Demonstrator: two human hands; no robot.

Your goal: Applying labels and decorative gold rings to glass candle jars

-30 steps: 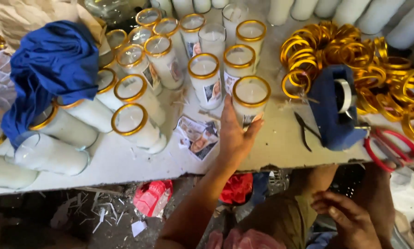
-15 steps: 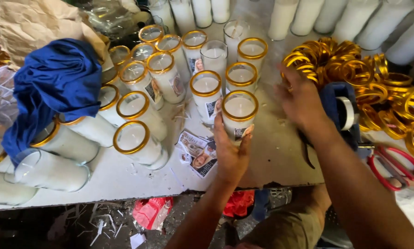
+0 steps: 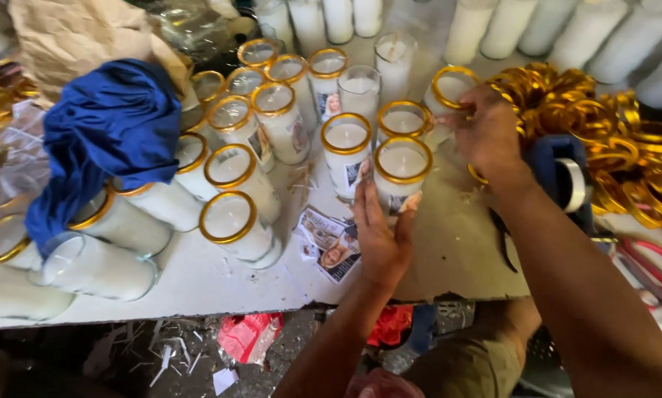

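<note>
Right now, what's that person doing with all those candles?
A person is working at a white table crowded with tall glass candles. The left hand wraps around one upright candle with a gold rim at the front of the group. The right hand reaches to another gold-rimmed candle further back, fingers on its rim. A heap of loose gold rings lies to the right, a blue cloth covers some candles on the left, and small printed pictures lie on the table.
</note>
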